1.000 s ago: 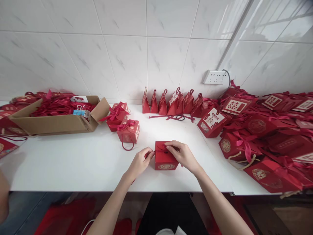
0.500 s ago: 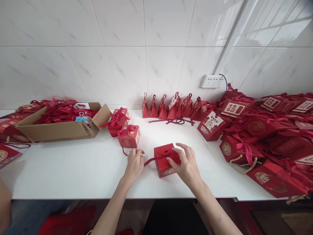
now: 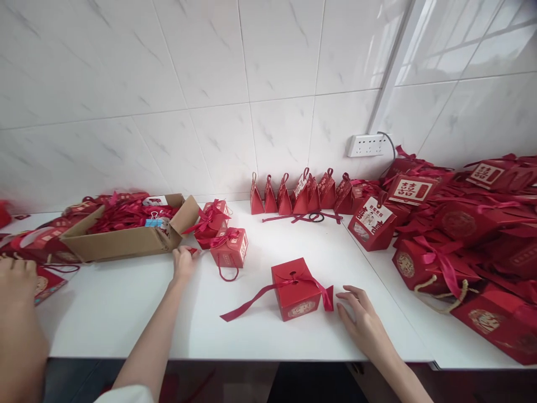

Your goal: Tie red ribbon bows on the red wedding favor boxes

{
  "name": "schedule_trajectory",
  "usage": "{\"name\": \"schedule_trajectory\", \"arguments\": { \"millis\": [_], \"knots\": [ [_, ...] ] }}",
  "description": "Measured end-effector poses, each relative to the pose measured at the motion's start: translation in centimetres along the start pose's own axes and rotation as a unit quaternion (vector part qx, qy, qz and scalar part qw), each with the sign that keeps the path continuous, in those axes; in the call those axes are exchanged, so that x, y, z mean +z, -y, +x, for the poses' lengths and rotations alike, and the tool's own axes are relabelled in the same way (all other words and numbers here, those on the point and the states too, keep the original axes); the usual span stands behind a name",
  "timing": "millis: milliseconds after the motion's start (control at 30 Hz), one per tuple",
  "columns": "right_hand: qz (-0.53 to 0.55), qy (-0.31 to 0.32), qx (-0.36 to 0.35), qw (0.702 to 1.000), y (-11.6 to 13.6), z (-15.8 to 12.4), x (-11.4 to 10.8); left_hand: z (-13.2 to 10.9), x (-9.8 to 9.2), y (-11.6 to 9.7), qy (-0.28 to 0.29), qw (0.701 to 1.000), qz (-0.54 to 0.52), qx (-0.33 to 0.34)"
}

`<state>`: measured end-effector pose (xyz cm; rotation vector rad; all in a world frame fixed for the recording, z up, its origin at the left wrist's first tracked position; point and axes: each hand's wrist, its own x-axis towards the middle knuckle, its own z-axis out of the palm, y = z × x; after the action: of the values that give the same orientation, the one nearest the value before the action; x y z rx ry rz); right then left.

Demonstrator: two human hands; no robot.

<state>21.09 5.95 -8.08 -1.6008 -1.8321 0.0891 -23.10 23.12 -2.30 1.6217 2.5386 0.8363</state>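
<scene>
A red gift box [image 3: 297,291] stands on the table in front of me. A dark red ribbon [image 3: 251,305] threads through the holes in its top, one tail lying to the left and the other hanging over the right side. My right hand [image 3: 361,316] rests just right of that tail, fingers apart and holding nothing. Farther left, beside the cardboard box [image 3: 121,246], my left hand [image 3: 183,263] has its fingers closed. A small red bit shows at its fingertips, too small to name. Two bow-tied red boxes [image 3: 229,252] stand to its right.
A row of small red triangular boxes [image 3: 285,201] lines the wall, with loose ribbon strips [image 3: 285,217] and a black ring before them. Many bow-tied boxes [image 3: 461,224] pile up at right. Another person's hand [image 3: 17,285] lies over a red item at far left. A power strip [image 3: 369,145] hangs on the wall.
My left hand has left the ribbon and moved left toward the cardboard box. My right hand has come off the gift box to its right. The other person's hand has come into view.
</scene>
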Motion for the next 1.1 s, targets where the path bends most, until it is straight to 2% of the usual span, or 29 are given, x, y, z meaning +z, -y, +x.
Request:
{"name": "schedule_trajectory", "arguments": {
  "millis": [100, 200, 333, 400, 467, 533, 567, 600, 633, 700, 767, 833, 933, 1000, 1033, 1100],
  "knots": [
    [-0.003, 0.011, 0.007, 1.0, -0.3, 0.2, 0.5, 1.5, 0.6, -0.7, -0.009, 1.0, 0.005, -0.024],
    [-0.007, -0.003, 0.002, 1.0, 0.2, 0.4, 0.6, 2.1, 0.7, -1.4, -0.004, 1.0, 0.001, -0.014],
    [0.025, -0.003, 0.023, 0.999, 0.7, 0.4, 0.1, 1.2, -0.1, -1.7, -0.008, 1.0, -0.019, 0.004],
    [0.066, -0.001, 0.067, 0.996, 1.1, 0.6, -0.5, -0.9, -0.8, -1.8, -0.018, 0.999, -0.031, 0.008],
    [0.109, -0.006, 0.108, 0.988, 1.9, 1.2, -1.4, -4.2, -1.8, -2.3, -0.034, 0.998, -0.049, 0.027],
    [0.151, -0.003, 0.124, 0.981, 3.2, 2.5, -2.7, -8.4, -2.9, -3.8, -0.044, 0.992, -0.086, 0.077],
    [0.176, 0.007, 0.124, 0.977, 4.0, 3.4, -3.4, -10.6, -3.4, -5.0, -0.05, 0.978, -0.156, 0.129],
    [0.2, 0.033, 0.124, 0.971, 4.8, 4.4, -4.0, -12.7, -3.8, -6.4, -0.005, 0.962, -0.212, 0.175],
    [0.216, 0.076, 0.131, 0.965, 5.6, 5.4, -4.5, -14.4, -4.2, -8.0, 0.078, 0.945, -0.244, 0.202],
    [0.213, 0.172, 0.141, 0.951, 6.9, 7.3, -5.2, -16.8, -4.5, -10.9, 0.255, 0.912, -0.247, 0.205],
    [0.197, 0.253, 0.149, 0.935, 7.6, 8.6, -5.4, -17.6, -4.4, -13.0, 0.351, 0.887, -0.237, 0.183],
    [0.193, 0.301, 0.158, 0.921, 7.5, 9.2, -5.3, -17.5, -4.2, -13.8, 0.407, 0.868, -0.231, 0.164],
    [0.242, 0.35, 0.17, 0.889, 6.6, 9.7, -4.8, -17.1, -3.4, -13.6, 0.456, 0.833, -0.266, 0.165],
    [0.293, 0.368, 0.159, 0.868, 6.0, 9.8, -4.6, -16.8, -2.9, -13.0, 0.453, 0.822, -0.29, 0.189],
    [0.31, 0.367, 0.145, 0.865, 5.8, 9.8, -4.5, -16.4, -2.7, -12.5, 0.427, 0.837, -0.274, 0.203],
    [0.312, 0.333, 0.113, 0.882, 5.3, 9.5, -4.6, -14.5, -2.6, -10.9, 0.331, 0.901, -0.191, 0.205]
  ]
}}
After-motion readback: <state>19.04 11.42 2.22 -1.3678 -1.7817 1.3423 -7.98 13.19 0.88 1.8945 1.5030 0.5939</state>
